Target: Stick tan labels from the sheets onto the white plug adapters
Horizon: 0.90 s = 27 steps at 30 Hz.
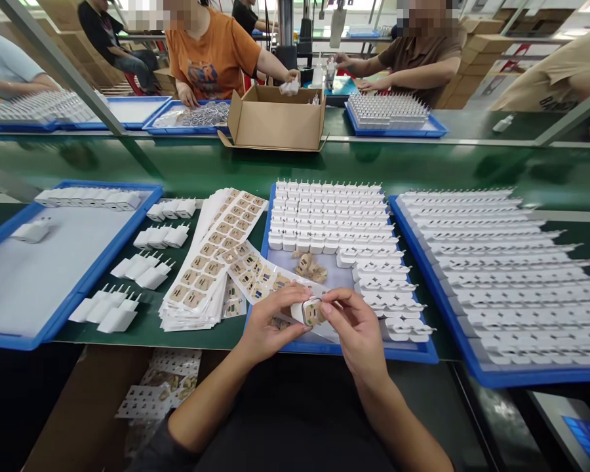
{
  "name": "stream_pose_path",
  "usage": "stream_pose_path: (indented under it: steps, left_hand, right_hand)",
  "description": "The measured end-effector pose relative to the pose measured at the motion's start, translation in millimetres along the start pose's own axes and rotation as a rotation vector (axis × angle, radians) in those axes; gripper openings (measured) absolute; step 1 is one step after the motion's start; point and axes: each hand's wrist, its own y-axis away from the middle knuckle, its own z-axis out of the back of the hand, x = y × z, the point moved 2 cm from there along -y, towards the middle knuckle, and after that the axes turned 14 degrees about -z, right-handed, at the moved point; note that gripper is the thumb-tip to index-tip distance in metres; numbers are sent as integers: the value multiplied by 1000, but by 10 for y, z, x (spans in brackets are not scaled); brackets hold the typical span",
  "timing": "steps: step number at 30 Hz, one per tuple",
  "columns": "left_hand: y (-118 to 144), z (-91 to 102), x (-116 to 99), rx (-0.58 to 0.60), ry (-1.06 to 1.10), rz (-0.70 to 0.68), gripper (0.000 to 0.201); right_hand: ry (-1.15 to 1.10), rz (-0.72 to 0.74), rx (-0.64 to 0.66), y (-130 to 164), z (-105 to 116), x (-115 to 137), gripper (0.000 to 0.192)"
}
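Both hands, left and right, pinching one white charger between them, fingertips pressed on it.

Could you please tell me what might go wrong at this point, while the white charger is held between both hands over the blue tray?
1. The left hand and right hand pinch the white charger only at the fingertips; it could slip onto the chargers in the blue tray.
2. The label on it may go on crooked.
3. The fanned label sheets overlap loosely and might slide off the table edge.
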Motion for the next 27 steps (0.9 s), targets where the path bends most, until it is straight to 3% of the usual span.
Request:
stream_pose_path:
  steps: [10, 27]
  left_hand:
    - [8, -2, 9, 7, -18, -5, 40]
    - [14, -2, 1, -64, -47, -143, 42]
  right_hand:
    - [66, 46, -17, 34, -34, 48, 1]
    - [341, 187, -145, 46, -114, 93, 9]
